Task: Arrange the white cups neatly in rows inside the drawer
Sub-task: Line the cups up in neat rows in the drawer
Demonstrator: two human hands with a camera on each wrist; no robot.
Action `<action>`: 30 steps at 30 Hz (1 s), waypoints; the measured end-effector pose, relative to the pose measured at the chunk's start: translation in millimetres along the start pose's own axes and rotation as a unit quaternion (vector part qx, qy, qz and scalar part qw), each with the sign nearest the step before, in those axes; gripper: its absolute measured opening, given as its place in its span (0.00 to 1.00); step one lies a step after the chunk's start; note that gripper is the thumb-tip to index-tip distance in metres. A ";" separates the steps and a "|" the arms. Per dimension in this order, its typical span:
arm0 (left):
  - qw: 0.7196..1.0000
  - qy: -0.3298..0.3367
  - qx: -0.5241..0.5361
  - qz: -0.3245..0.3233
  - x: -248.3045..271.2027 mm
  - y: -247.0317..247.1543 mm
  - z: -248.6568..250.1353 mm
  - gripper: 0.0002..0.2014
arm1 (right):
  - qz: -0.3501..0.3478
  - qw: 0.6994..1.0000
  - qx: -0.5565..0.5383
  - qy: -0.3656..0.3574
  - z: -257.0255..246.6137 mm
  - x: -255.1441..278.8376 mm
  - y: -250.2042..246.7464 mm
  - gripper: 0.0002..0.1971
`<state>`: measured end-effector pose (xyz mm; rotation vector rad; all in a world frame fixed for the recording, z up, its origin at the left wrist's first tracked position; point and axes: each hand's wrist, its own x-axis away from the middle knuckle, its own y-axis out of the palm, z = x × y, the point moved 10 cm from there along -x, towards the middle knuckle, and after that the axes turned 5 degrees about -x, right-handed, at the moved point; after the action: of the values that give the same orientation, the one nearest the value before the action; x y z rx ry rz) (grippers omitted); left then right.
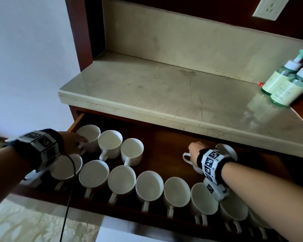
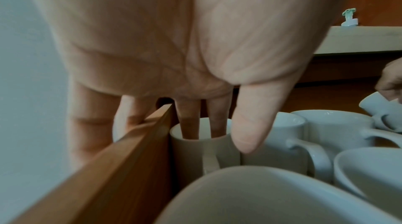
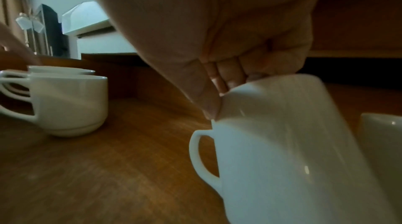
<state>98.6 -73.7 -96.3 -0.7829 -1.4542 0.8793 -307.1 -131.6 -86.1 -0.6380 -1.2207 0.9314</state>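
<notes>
The wooden drawer (image 1: 164, 151) stands open with white cups in it. A front row of several cups (image 1: 150, 186) runs left to right, handles toward me. At the back left stand three cups. My left hand (image 1: 81, 142) pinches the rim of the back-left cup (image 1: 90, 135): in the left wrist view two fingers (image 2: 191, 124) dip inside this cup (image 2: 195, 152) and the thumb lies outside. My right hand (image 1: 196, 150) grips a tilted cup (image 1: 186, 157) at the back right by its rim; the right wrist view shows the thumb and fingertips (image 3: 217, 86) on that cup (image 3: 293, 141).
A marble counter (image 1: 164, 88) overhangs the drawer's back. Two green pump bottles (image 1: 283, 84) stand at its right end, below a wall socket (image 1: 269, 7). Another cup (image 1: 227, 151) sits behind my right wrist. The drawer's left wall (image 2: 121, 159) is beside my left fingers.
</notes>
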 end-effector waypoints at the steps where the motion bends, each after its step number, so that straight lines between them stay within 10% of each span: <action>1: 1.000 -0.002 0.004 -0.001 -0.1 0.5 0.0 0.27 | -0.006 1.000 0.017 -0.001 -2.4 -0.8 -1.0 0.06; 6: 1.000 0.013 0.012 -0.002 -5.8 2.6 -0.4 0.24 | 0.003 1.000 0.018 0.020 8.4 -6.4 -4.1 0.16; 19: 0.999 0.026 -0.031 0.004 -8.1 4.1 -4.4 0.27 | 0.127 0.975 -0.160 -0.093 -14.7 7.2 -24.3 0.05; 30: 0.999 0.026 -0.043 0.007 -3.3 1.7 0.5 0.27 | 0.059 0.974 -0.038 -0.216 -76.3 11.5 -8.0 0.13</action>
<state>98.3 -75.8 -99.3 -0.8759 -1.4508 0.8058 -230.6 -120.5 -92.9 -0.5906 -1.6247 1.1670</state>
